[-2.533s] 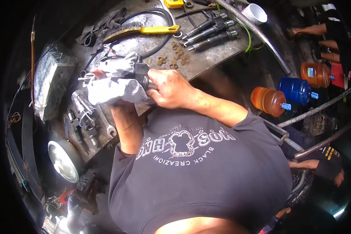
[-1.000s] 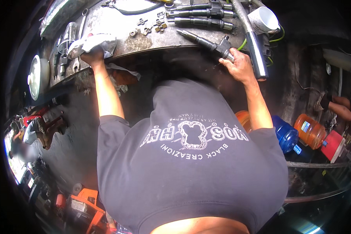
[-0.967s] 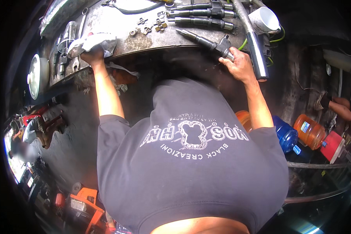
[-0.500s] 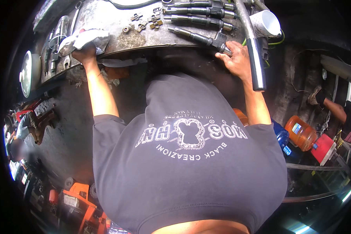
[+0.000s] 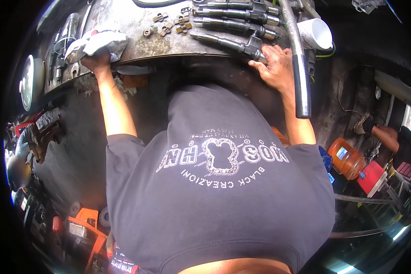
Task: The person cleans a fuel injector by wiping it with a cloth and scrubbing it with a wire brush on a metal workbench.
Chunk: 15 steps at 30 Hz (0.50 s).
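Bright light is falling on the bench (image 5: 118, 17) at upper left, where glare is paling its top and the white cloth (image 5: 106, 42). Deep shadow is filling the space below and dimming the floor (image 5: 77, 150). 2 strips of light (image 5: 400, 233) are glowing at lower right. The fisheye lens is curving the bench edge; a person's head (image 5: 19, 172) at far left is appearing blurred.

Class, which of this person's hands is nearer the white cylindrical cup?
Right: the right hand is slightly left of the cup; the left hand is much farther left, at crumpled white cloth.
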Each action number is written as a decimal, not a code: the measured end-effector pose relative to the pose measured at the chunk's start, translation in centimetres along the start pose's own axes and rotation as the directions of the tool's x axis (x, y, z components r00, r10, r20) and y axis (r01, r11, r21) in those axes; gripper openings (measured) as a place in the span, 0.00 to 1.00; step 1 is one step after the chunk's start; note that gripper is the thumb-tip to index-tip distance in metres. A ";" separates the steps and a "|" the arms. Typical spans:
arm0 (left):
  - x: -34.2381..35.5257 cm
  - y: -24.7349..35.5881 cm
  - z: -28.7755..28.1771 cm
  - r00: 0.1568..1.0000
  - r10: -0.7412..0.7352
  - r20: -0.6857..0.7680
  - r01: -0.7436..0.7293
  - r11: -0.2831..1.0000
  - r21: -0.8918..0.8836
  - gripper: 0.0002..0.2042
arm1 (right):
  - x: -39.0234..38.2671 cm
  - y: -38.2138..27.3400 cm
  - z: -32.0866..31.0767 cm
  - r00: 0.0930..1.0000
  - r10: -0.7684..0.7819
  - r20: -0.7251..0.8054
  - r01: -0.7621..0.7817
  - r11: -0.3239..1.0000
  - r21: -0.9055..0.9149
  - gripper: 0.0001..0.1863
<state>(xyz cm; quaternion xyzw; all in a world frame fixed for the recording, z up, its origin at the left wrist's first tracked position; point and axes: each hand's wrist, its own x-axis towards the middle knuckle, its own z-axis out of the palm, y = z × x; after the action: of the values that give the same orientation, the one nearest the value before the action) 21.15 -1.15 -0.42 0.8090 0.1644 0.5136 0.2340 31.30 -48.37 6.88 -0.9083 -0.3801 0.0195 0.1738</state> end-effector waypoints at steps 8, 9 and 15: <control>0.2 1.2 -0.1 0.999 -0.039 -0.010 0.040 0.999 0.026 0.10 | -0.1 -0.3 1.6 0.953 0.038 -0.300 -0.007 0.995 0.103 0.20; 0.2 1.2 -0.1 0.999 -0.032 0.013 0.030 0.996 0.088 0.10 | -0.3 -0.3 1.7 0.955 0.074 -0.289 -0.038 0.991 0.129 0.21; 0.2 1.2 -0.4 0.996 0.011 0.089 -0.023 0.991 0.129 0.08 | -0.2 -0.4 1.7 0.940 0.094 -0.328 -0.033 0.982 0.186 0.21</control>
<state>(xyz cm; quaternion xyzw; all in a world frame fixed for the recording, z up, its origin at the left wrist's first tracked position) 20.86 -1.93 0.55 0.8457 0.1802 0.4676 0.1833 30.61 -47.69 5.39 -0.8911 -0.3120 -0.0959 0.3154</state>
